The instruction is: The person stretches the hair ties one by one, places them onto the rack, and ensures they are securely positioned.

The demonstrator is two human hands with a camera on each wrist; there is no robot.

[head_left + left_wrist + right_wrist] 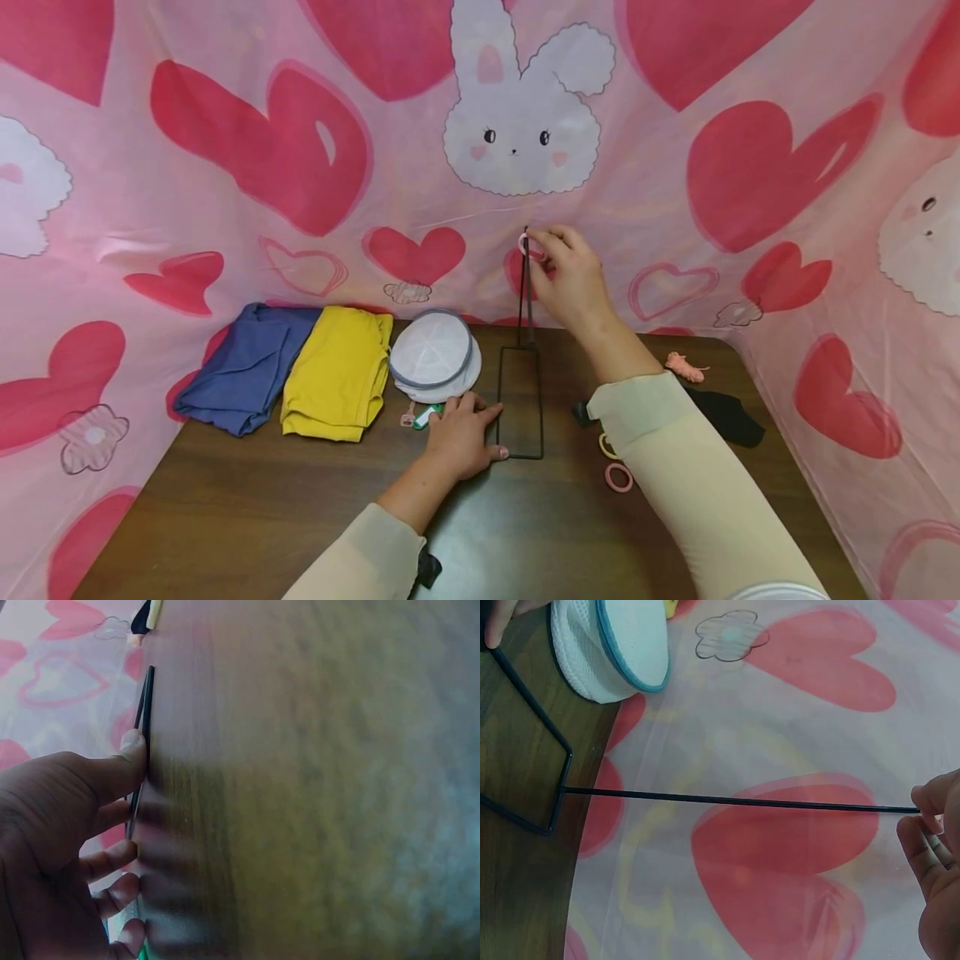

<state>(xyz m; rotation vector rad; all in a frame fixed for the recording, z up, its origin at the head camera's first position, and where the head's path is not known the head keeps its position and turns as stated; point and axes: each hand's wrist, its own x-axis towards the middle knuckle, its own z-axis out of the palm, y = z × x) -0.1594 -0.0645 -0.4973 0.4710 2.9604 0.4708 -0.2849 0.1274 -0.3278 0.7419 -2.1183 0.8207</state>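
Observation:
A black wire stand [542,404] has a rectangular base lying on the table and a tall upright rising from its back end. At the top of the upright, my right hand [573,279] pinches a small pale pink ring [522,243] between thumb and fingers; the ring is against the wire tip. My left hand [461,437] rests on the near left corner of the base, its thumb and fingers spread and touching the wire. In the left wrist view the thumb [124,769] lies on the black bar. The right wrist view mostly hides the ring behind the fingers [926,802].
Left of the stand are a white mesh item [431,350], folded yellow cloth [337,371], folded blue cloth [243,367] and a green tag [427,417]. To the right lie a pink ring [618,477], a yellow ring [606,447], peach yarn [684,367] and black cloth [727,417].

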